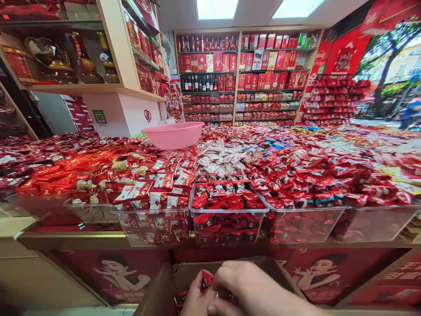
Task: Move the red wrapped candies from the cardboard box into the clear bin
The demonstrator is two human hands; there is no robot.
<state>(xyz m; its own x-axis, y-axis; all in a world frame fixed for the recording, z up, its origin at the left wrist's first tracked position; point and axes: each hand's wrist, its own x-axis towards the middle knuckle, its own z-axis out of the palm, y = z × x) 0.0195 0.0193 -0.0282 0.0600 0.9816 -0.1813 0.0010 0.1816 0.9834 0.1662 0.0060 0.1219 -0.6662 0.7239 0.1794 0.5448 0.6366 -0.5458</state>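
Note:
Low in the head view, my left hand (pixel 196 296) is closed around a wrapped candy (pixel 207 279) in shiny red and dark packaging. My right hand (pixel 241 281) is pressed up against it, its fingers curled in; what they pinch is hidden. Both hands are over an open cardboard box (pixel 186 268), where a few more red and dark wrappers show beside my left hand. Just beyond the box, a clear plastic bin (pixel 230 211) on the counter is full of similar red-wrapped candies (pixel 226 232).
More clear bins of candy, such as one with red-and-white packets (pixel 162 186), line the counter edge (pixel 98 237). A pink plastic basket (pixel 174 136) rests on the heaps behind. Shelves of bottles and boxes (pixel 207 61) cover the back wall. An overhanging cabinet (pixel 108 44) is at left.

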